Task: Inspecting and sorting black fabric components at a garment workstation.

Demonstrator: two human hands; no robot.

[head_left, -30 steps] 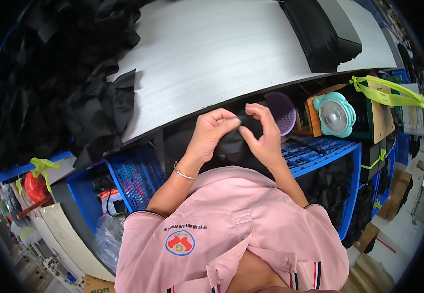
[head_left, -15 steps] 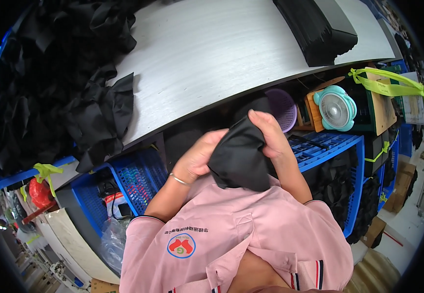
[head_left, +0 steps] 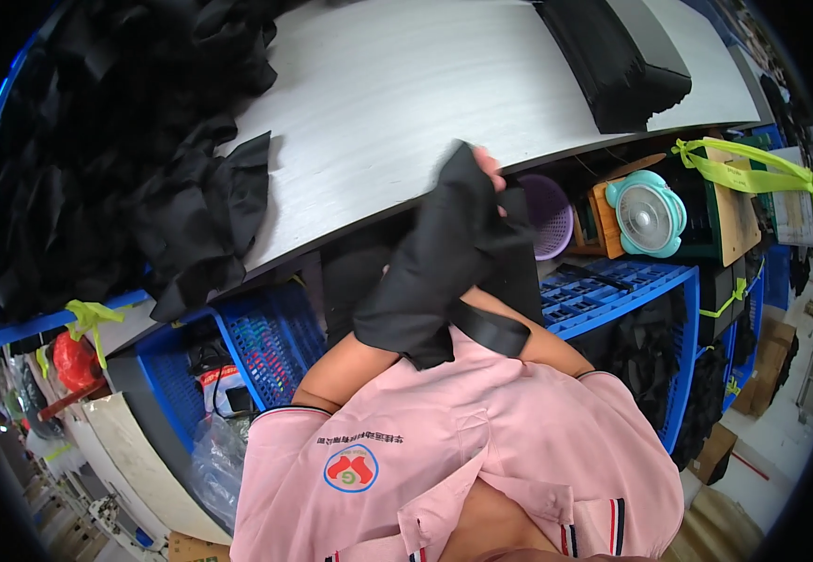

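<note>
A black fabric piece (head_left: 420, 267), seemingly sewn, is spread in front of my chest, with a loose strap-like band (head_left: 498, 333) curling off its lower right. At its raised upper end the fingers of my right hand (head_left: 489, 169) show behind the cloth, closed on its edge and slightly blurred. My left forearm (head_left: 345, 367) runs under the lower left of the fabric. The left hand itself is almost wholly covered, so its fingers cannot be made out.
A blue-rimmed bin (head_left: 4, 348) heaped with black cloth (head_left: 116, 178) stands on the left of the white table (head_left: 378, 84). A black fabric stack (head_left: 617, 70) lies far right. Below the edge are a purple basket (head_left: 549, 220), teal fan (head_left: 648, 214) and blue crates (head_left: 617, 298).
My right hand has moved up and away, drawing the fabric out longer toward the table edge. The cloth now covers my left hand, and a band hangs loose at the right.
</note>
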